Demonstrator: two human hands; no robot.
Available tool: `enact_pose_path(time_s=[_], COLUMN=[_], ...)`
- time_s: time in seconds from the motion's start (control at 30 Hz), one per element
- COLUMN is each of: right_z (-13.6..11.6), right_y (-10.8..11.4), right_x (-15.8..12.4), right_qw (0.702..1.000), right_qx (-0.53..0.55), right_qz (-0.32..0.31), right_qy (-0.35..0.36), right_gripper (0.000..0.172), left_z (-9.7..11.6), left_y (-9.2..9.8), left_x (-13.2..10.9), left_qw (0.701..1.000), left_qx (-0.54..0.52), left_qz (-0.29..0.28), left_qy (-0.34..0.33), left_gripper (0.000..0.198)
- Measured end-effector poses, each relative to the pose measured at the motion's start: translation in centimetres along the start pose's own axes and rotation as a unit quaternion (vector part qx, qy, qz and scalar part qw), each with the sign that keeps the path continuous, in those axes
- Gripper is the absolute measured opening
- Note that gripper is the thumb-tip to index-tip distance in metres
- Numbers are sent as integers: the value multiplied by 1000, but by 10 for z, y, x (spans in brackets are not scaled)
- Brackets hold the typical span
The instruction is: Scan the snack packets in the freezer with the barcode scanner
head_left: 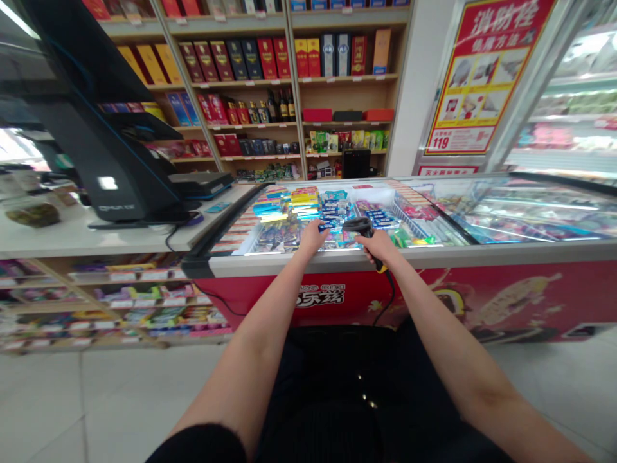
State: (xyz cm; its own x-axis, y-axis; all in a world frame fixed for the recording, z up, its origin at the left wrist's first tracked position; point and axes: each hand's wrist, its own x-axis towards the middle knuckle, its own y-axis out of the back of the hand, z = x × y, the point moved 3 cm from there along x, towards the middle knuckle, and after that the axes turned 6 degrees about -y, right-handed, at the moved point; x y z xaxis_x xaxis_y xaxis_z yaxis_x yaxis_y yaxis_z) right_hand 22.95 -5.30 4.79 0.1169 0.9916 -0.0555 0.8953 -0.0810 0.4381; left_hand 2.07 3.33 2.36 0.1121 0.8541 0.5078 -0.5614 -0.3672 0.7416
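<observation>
My left hand (313, 236) reaches into the open chest freezer (337, 260) and pinches a small blue ice-cream packet (330, 225) among several colourful packets. My right hand (380, 246) is closed round the handle of a black barcode scanner (359, 226), whose head points toward that packet. The scanner's black cable (388, 301) hangs down the freezer's red front. Both forearms stretch forward over my dark clothing.
A glass sliding lid (520, 212) covers the freezer's right half. To the left stands a white counter (72, 235) with a black checkout terminal (110, 173). Wooden shelves (289, 83) of boxed goods line the back wall. Snack racks (120, 308) sit under the counter.
</observation>
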Motion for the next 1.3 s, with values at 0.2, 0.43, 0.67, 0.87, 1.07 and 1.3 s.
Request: enact_pose_path(time_s=[0.2,0.43,0.67,0.87,1.07,1.3], right_z=[3,2,-1,-1,-1,0], right_y=[1,2,1,2,4,6], right_x=[2,0,-2,-3,-5,-6], right_qw=[1000,1000,1000,1000,1000,1000], right_qx=[-1,-2,-2,-5,-5,-4], right_qz=[2,-1,0,1,2,3], right_qy=[6,15,20,20,16,10], right_gripper=[27,25,25,27,29,26], left_z=[0,0,-3,-4,1,5], left_y=[3,6,7,7,10,13], left_x=[-1,-1,-1,-1,-3,-3], left_qw=[1000,999,997,996,996,997], left_qx=[4,-25,-47,-55,-47,-35], left_qz=[-1,23,39,47,42,29], left_qy=[16,38,52,56,63,69], left_gripper=[26,29,28,28,28,29])
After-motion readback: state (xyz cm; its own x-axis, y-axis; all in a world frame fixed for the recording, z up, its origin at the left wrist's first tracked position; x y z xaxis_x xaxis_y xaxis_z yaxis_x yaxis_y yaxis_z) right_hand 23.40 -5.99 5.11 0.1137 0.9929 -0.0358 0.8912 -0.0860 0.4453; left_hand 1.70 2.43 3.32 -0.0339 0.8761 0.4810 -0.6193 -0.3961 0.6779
